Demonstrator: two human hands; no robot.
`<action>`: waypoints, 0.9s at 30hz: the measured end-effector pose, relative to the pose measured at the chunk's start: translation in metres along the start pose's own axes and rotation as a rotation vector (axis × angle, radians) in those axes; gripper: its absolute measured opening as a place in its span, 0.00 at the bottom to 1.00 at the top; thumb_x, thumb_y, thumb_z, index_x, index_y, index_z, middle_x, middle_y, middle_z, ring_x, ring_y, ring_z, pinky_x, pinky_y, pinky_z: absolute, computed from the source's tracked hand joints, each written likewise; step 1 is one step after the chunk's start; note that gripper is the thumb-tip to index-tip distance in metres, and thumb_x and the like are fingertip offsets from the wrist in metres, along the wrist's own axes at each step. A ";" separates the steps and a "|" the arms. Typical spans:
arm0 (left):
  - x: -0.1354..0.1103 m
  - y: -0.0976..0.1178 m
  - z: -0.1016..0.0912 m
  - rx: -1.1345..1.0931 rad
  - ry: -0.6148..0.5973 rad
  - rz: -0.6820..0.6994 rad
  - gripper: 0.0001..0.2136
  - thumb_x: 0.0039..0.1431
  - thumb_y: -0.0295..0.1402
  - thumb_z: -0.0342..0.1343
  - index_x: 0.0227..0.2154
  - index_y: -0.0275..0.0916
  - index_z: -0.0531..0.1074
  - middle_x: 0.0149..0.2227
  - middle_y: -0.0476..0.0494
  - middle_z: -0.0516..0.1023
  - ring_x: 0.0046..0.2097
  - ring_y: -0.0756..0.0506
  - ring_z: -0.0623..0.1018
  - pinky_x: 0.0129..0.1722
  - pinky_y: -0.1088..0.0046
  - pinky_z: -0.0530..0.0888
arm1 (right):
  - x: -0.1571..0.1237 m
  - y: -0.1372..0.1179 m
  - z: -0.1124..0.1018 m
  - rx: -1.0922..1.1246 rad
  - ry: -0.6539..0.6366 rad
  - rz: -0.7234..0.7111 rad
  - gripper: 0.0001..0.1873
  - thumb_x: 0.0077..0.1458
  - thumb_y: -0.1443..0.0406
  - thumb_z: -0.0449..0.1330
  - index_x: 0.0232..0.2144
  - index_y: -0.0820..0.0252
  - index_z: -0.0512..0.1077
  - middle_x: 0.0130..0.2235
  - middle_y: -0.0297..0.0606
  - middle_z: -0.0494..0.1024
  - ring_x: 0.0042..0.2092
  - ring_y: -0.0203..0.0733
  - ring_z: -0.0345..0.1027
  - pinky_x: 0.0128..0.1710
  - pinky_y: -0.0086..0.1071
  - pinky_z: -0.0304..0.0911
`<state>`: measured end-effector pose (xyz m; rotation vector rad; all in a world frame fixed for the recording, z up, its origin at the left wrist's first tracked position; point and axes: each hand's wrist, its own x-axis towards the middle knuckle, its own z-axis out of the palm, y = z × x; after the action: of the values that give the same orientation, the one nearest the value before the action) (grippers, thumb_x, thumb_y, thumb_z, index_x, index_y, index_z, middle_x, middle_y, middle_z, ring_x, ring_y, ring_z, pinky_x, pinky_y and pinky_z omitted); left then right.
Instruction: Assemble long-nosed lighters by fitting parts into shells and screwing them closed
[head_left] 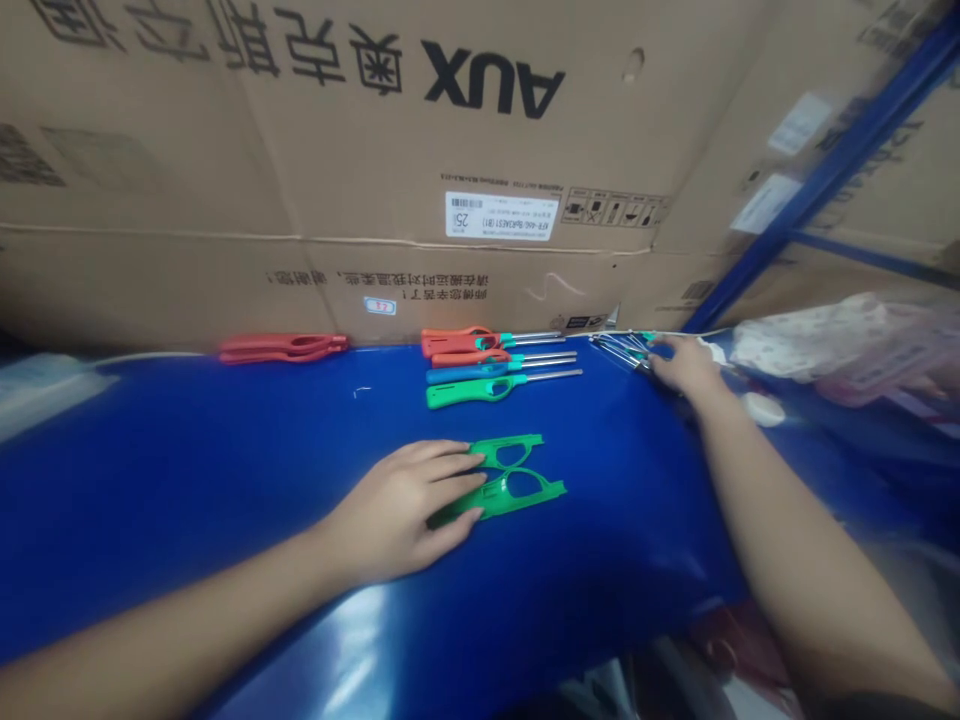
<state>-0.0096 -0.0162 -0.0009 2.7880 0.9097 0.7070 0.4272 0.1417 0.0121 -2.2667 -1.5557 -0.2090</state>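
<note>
Two green lighter casing halves (517,485) lie side by side on the blue table cover. My left hand (409,505) covers their handle ends, fingers over the upper piece and thumb at the lower one. At the back right, the curled fingers of my right hand (679,365) are at a small pile of metal lighter tubes (622,350) with teal parts. Its fingertips are partly hidden, so what they pinch is unclear. Assembled stick lighters lie at the back middle: a green one (469,390), a blue one (457,373) and red-orange ones (454,343).
Several red lighter casings (285,347) lie at the back left, along a big cardboard wall (337,200). A blue metal post (795,200) slants up at the right. Plastic bags (810,335) and a white round piece (763,409) lie right of my right hand.
</note>
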 end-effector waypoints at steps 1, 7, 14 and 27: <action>0.000 0.001 0.000 0.002 0.009 0.012 0.15 0.65 0.37 0.54 0.51 0.42 0.78 0.55 0.44 0.79 0.57 0.37 0.78 0.55 0.53 0.77 | 0.001 0.000 0.002 0.004 -0.003 0.023 0.16 0.49 0.63 0.61 0.41 0.58 0.80 0.48 0.49 0.78 0.50 0.59 0.70 0.49 0.49 0.65; 0.000 0.003 -0.002 -0.016 0.016 0.093 0.20 0.64 0.28 0.49 0.57 0.39 0.73 0.57 0.42 0.78 0.57 0.39 0.78 0.56 0.56 0.78 | 0.000 -0.003 0.004 0.083 0.009 0.079 0.08 0.43 0.64 0.63 0.30 0.60 0.78 0.39 0.46 0.80 0.45 0.56 0.72 0.45 0.47 0.65; 0.001 0.002 0.000 -0.029 -0.039 0.123 0.18 0.68 0.34 0.51 0.57 0.40 0.73 0.57 0.44 0.77 0.58 0.41 0.77 0.58 0.59 0.76 | -0.011 -0.019 -0.011 0.296 0.129 -0.066 0.04 0.46 0.66 0.60 0.28 0.58 0.71 0.36 0.46 0.79 0.43 0.53 0.72 0.49 0.48 0.65; 0.010 -0.001 -0.022 -0.076 -0.013 -0.101 0.18 0.60 0.32 0.54 0.51 0.34 0.78 0.53 0.38 0.80 0.55 0.38 0.80 0.58 0.58 0.76 | -0.113 -0.109 -0.033 0.935 -0.355 -0.641 0.09 0.57 0.58 0.61 0.38 0.56 0.70 0.35 0.37 0.74 0.36 0.40 0.70 0.38 0.35 0.69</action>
<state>-0.0139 -0.0099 0.0222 2.6560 0.9919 0.6918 0.2876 0.0648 0.0298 -1.0886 -1.9425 0.6574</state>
